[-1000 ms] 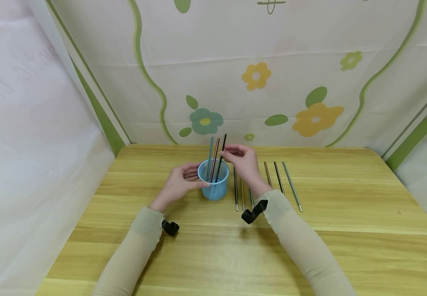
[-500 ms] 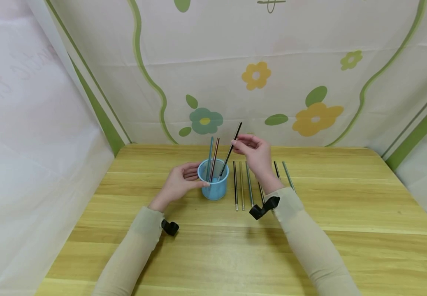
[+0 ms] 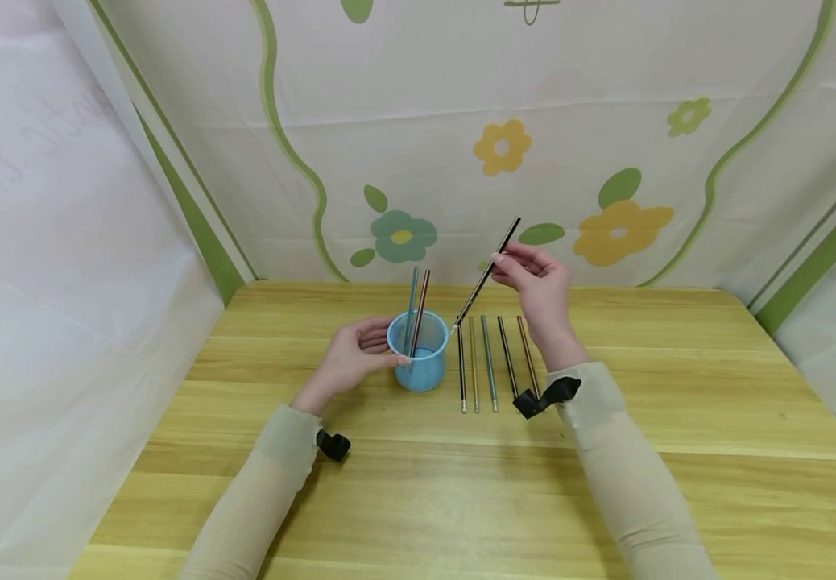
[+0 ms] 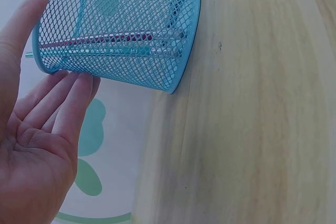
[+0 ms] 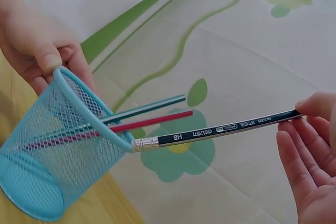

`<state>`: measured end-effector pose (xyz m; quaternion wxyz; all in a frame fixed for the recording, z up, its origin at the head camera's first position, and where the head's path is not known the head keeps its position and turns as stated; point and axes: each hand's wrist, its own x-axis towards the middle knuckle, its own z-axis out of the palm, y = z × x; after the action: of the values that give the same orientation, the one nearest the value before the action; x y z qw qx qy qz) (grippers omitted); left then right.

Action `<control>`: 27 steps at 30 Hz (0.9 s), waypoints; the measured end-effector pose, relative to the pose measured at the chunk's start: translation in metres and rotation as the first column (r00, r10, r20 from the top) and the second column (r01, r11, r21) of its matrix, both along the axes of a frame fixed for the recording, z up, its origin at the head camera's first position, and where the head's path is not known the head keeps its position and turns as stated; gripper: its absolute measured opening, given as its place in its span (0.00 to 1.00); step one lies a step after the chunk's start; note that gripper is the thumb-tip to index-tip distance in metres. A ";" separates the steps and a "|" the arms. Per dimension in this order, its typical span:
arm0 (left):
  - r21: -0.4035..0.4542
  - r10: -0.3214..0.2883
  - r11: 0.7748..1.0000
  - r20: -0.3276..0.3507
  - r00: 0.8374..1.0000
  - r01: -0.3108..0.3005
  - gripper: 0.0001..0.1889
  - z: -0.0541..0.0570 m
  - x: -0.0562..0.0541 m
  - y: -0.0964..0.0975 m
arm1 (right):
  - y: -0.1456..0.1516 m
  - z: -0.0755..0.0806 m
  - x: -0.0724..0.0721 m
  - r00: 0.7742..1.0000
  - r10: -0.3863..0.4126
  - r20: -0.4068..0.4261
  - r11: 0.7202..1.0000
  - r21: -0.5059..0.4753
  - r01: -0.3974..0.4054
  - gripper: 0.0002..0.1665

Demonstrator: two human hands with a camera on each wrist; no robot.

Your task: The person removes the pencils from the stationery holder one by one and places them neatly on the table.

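A light-blue mesh pencil holder (image 3: 421, 375) stands upright on the table. My left hand (image 3: 348, 356) grips its rim, thumb on the near side and fingers on the left. Inside lean a teal pencil (image 3: 411, 304) and a red pencil (image 3: 423, 296). Up to the right, my right hand (image 3: 544, 292) pinches a black pencil (image 3: 488, 272) near its upper end. That pencil slants, and its silver-banded eraser end points down beside the holder's right rim; in the right wrist view the band (image 5: 146, 144) overlaps or meets the rim, I cannot tell which.
Right of the holder, several pencils lie side by side on the wooden table (image 3: 418, 499), among them a teal pencil (image 3: 489, 362) and a brown pencil (image 3: 529, 354). My right forearm hides part of the row. A flowered cloth (image 3: 418, 161) hangs behind the table.
My right hand has drawn the black pencil up and to the right, its lower end now at the holder's right rim. The left hand and holder have stayed put.
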<state>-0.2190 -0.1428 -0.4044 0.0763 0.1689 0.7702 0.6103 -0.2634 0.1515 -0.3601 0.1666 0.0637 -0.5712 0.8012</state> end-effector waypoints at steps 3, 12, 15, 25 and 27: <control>0.003 -0.003 1.000 0.000 1.000 0.003 0.35 -0.001 0.000 0.000 | 0.008 -0.003 0.001 1.000 -0.006 0.007 1.000 -0.006 0.006 0.22; 0.018 -0.008 1.000 -0.005 1.000 0.008 0.34 -0.003 -0.001 -0.001 | 0.034 -0.014 0.003 0.999 -0.043 0.022 0.999 -0.024 0.044 0.24; 0.023 -0.012 1.000 -0.008 1.000 0.012 0.34 -0.005 -0.001 -0.001 | 0.043 -0.017 0.004 0.998 -0.057 0.037 0.997 -0.045 0.059 0.22; 0.007 -0.002 1.000 0.003 1.000 0.002 0.34 -0.022 -0.014 -0.003 | 0.070 -0.029 0.011 0.991 -0.108 0.081 0.994 -0.024 0.110 0.18; 0.008 0.000 1.000 0.000 1.000 0.000 0.35 -0.026 -0.016 -0.004 | 0.076 -0.032 0.011 0.990 -0.114 0.083 0.993 -0.029 0.117 0.17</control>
<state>-0.2354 -0.1467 -0.4307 0.0757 0.1694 0.7675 0.6136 -0.2528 0.2271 -0.3925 0.1904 -0.0049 -0.5666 0.8017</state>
